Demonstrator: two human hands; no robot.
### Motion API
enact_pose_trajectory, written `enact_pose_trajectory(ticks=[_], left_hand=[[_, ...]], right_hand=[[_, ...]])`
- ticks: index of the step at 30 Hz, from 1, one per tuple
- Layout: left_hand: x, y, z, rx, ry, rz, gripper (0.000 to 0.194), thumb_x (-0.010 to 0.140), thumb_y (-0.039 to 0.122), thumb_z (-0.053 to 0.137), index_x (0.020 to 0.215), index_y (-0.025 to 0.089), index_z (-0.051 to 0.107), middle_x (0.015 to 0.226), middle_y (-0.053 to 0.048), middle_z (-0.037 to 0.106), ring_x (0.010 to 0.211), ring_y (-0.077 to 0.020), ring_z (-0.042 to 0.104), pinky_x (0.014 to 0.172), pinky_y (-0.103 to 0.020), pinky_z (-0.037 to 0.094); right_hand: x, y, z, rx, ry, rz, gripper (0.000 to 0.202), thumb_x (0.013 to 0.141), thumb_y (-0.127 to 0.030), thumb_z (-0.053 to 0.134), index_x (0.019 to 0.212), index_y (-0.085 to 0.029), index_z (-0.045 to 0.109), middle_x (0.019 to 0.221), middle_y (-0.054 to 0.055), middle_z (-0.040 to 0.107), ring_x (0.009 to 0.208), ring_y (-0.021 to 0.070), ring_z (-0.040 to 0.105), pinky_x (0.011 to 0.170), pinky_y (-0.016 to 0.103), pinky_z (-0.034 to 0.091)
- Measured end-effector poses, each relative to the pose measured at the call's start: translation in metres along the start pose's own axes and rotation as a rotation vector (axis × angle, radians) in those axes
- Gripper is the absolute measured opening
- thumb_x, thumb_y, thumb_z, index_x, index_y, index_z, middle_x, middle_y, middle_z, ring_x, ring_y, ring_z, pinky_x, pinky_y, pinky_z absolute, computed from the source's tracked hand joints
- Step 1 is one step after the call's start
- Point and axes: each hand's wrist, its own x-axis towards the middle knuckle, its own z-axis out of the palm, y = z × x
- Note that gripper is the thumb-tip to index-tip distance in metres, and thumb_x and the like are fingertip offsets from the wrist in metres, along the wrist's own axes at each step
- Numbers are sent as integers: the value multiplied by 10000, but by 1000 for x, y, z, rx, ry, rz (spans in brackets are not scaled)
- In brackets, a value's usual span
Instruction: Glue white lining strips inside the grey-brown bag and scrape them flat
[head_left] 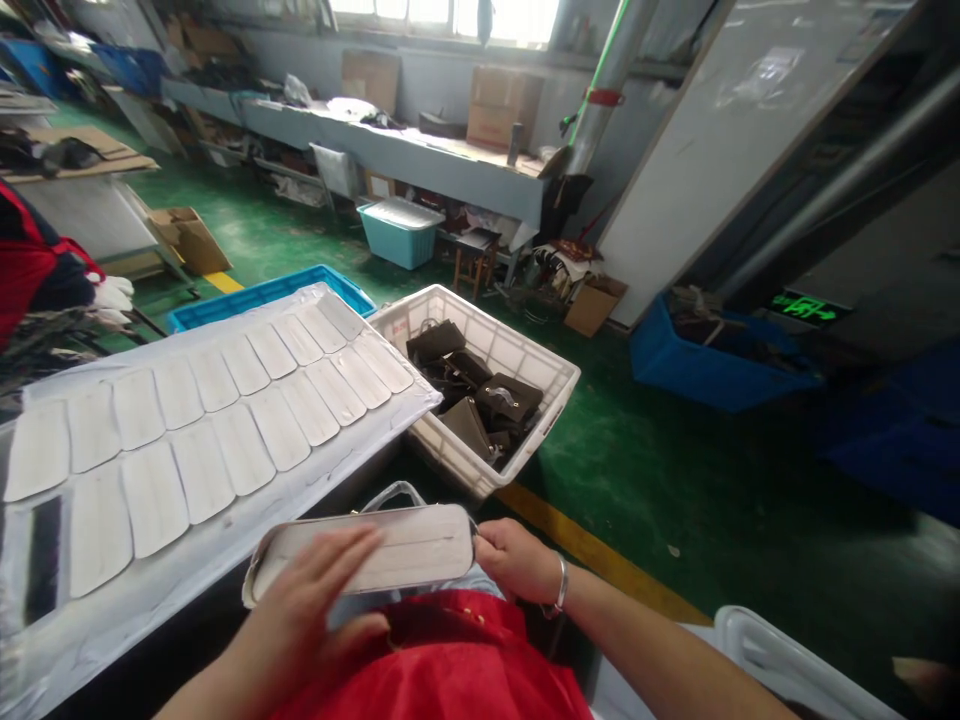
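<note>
A long pale panel with rounded corners and a thin dark edge [427, 545] lies crosswise in front of my red apron. My right hand [517, 560], with a bracelet at the wrist, is closed around its right end. Over the left part of the panel, my left hand [322, 580] has its fingers stretched out and looks slightly blurred; whether it presses on the surface I cannot tell. A pale loop [397, 492] sticks up behind the panel. On the white-covered table [300, 520] to the left lie two rows of similar pale panels [199, 470].
A white crate [544, 430] with dark pouch-like pieces [510, 398] stands ahead, beside the table corner. Behind the table is a blue crate [277, 290]. A white bin rim [750, 630] shows at lower right. Another person's gloved hand [112, 297] is at far left.
</note>
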Motion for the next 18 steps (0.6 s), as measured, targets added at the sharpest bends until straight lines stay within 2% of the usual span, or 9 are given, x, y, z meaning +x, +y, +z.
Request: enact_pose_trajectory(ticks=[1,3,7,10,12,14,16,18], left_hand=[[9,8,9,35,-69,130,617,747,533,603,1285,270,455,1234,-58,578,1053,-271,556,844,-376,486],[21,17,25,118,-157,247,587,741,442,642,1277,267,480,1231,-64,589,1044,-286,558,810,-390,486],[24,9,36,152,-214,288,528,762,291,624,1272,248,495,1218,-62,599,1035,-266,557,822,-376,469],[15,3,36,165,-158,326,422,820,248,560,1240,260,524,1214,-50,602,1034,-240,558,852,-357,446],[10,2,37,196,-102,347,381,856,224,508,1235,263,530,1230,-47,595,1029,-224,565,845,-339,443],[7,2,40,232,-62,367,377,870,217,482,1242,256,526,1247,-50,584,1024,-219,572,824,-329,447],[6,2,42,264,-40,389,380,870,229,476,1246,246,525,1260,-53,576,1030,-227,571,812,-330,451],[6,1,43,285,-37,409,386,876,216,456,1257,246,516,1272,-51,566,1049,-229,562,829,-334,445]], right_hand=[[-1,-1,0,10,2,1,272,809,-269,363,550,-187,382,359,-67,390,303,81,442,296,147,261],[-2,-6,-2,41,-1,3,259,798,-255,373,549,-187,380,353,-72,383,296,75,437,291,138,262],[-3,-21,-5,121,-15,3,259,788,-240,405,535,-185,385,340,-77,382,274,71,416,272,132,254],[-1,-22,-10,220,-71,-1,308,802,-313,468,532,-173,415,364,-69,409,279,70,420,273,136,268],[5,-9,-13,391,-196,2,376,815,-443,483,571,-159,461,417,-45,472,310,79,457,304,153,320],[15,13,-13,673,-287,48,468,823,-577,426,628,-155,483,494,-20,528,372,102,515,362,190,391],[27,39,-6,944,-217,138,475,838,-593,407,661,-157,478,569,-16,553,447,107,556,431,212,439],[38,60,8,1055,-103,219,377,854,-489,487,695,-147,497,625,-16,568,513,92,570,493,203,457]])
